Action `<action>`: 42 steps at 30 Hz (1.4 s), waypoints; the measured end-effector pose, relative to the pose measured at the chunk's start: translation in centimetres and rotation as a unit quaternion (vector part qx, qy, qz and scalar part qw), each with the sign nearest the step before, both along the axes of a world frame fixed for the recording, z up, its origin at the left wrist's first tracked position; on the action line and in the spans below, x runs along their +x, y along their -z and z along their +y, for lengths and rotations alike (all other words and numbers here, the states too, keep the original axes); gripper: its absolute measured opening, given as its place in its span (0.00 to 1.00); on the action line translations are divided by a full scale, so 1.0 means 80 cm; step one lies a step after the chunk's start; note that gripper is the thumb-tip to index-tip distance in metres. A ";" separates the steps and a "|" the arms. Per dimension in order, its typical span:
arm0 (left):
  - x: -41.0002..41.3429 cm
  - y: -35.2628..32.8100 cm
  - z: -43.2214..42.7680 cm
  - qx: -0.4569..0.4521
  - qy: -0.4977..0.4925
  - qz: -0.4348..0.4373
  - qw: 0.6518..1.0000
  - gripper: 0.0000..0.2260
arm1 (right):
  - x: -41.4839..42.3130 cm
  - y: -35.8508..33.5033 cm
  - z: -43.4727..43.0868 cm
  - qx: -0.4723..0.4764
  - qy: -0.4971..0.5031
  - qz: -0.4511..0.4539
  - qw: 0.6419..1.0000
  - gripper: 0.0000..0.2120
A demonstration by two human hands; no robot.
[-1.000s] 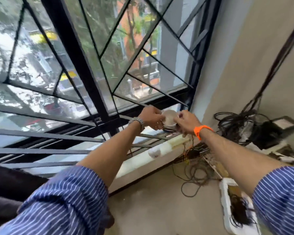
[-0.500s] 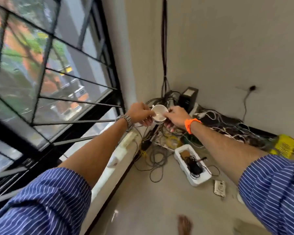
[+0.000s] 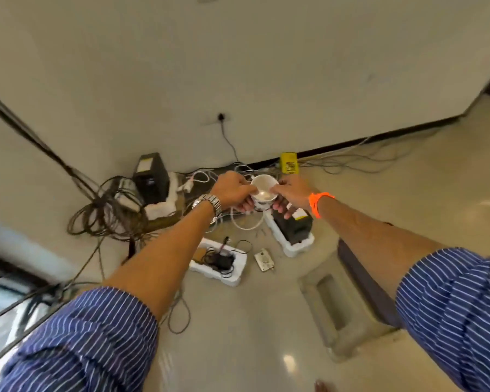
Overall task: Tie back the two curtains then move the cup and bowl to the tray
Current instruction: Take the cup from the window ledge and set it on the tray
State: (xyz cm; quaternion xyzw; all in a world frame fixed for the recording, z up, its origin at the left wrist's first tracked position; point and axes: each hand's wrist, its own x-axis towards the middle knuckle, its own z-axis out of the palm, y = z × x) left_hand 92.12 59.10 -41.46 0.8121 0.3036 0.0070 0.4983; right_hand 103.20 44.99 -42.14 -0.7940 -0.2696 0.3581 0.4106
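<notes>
**Operator:** Hands, status?

**Recorder:** Your left hand (image 3: 232, 190) pinches the left rim of the white cup (image 3: 263, 190), thumb over the edge, fingers curled beneath. Your right hand (image 3: 290, 192) grips the opposite side the same way. The cup is upright, held in the air between both hands. I cannot tell whether the bowl sits under it.

**Operator:** And around that?

**Recorder:** Metal watch (image 3: 208, 205) on your left wrist, orange band (image 3: 317, 202) on your right, striped sleeves (image 3: 96, 340) rolled up. On the floor beyond the cup: cable tangle (image 3: 108, 213) at left, black box (image 3: 150, 179) against the wall, yellow box (image 3: 289, 163) by the skirting. Two white foam blocks (image 3: 210, 274) hold dark gear.
</notes>
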 end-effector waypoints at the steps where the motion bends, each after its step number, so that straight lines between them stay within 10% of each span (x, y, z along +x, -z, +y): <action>1: 0.025 0.003 -0.022 -0.004 0.020 0.003 1.000 0.09 | 0.020 0.003 -0.026 -0.008 0.014 0.004 1.000 0.07; 19: 0.275 0.195 -0.392 -0.093 0.220 0.112 0.965 0.06 | 0.191 0.187 -0.437 -0.116 0.213 0.087 0.966 0.04; 42: 0.302 0.455 -0.413 0.052 0.327 0.217 0.918 0.10 | 0.208 0.443 -0.453 -0.372 0.055 -0.041 0.926 0.14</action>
